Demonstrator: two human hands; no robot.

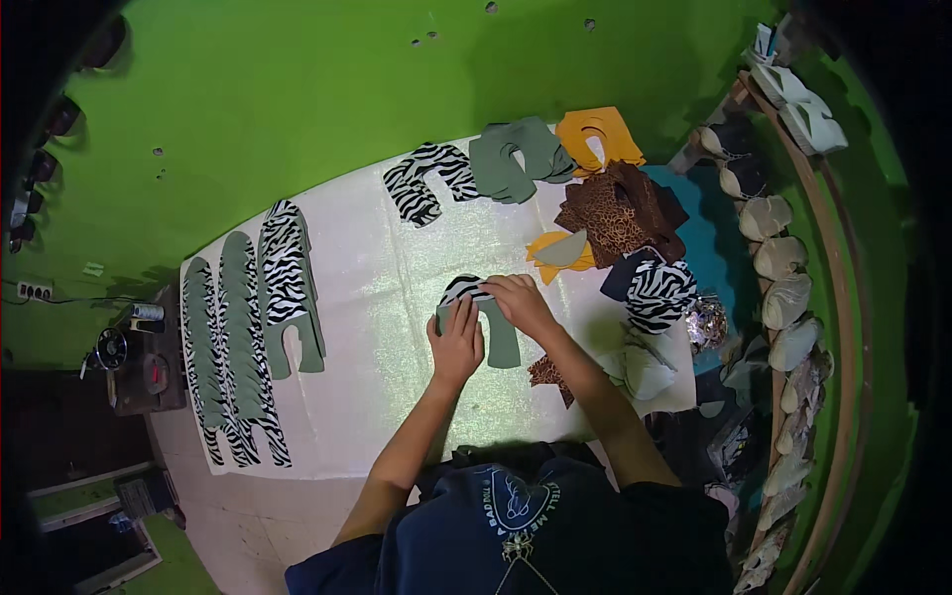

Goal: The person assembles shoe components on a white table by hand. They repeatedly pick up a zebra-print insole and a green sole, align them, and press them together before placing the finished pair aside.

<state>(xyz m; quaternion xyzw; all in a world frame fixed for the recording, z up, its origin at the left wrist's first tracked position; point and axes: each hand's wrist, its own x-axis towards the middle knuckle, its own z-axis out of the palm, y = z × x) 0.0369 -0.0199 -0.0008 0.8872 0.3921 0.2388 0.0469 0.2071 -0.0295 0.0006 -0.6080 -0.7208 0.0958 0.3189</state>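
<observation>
I see left hand (457, 345) and right hand (524, 304) close together, fingers on the zebra patch (461, 289) over the green arch (504, 342), mid table (372, 397); probably keeping edges aligned. Can't tell if they're pinching.

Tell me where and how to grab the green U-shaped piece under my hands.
I'd pinch the green U-shaped piece by its right leg's end, from your side: that leg looks flat, uncovered and points toward you, while your left hand covers the other side.

You're in a workshop — cut pieces (289, 253) stacked on your bench (382, 387), thread spool (148, 311) at nine o'clock, rounded forms (780, 258) at three.
</observation>
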